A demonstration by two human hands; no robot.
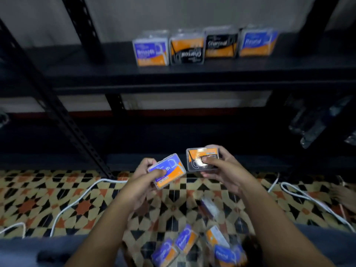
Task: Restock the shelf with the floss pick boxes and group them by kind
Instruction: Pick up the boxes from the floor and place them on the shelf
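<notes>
Black shelf (115,72) at twelve o'clock: left hand (140,182) pinching Smooth box (167,170) goes beside Smooth box on shelf (150,50), right hand (221,170) pinching Charcoal box (202,158) by Charcoal boxes on shelf (204,47)

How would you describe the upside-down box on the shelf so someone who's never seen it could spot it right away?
Look at the black metal shelf against the wall, where four floss pick boxes stand in a row. Count from the left: it is the second box, between the blue Smooth box and the other Charcoal box. It alone stands inverted, with its orange band on top and its Charcoal lettering upside down.
</notes>
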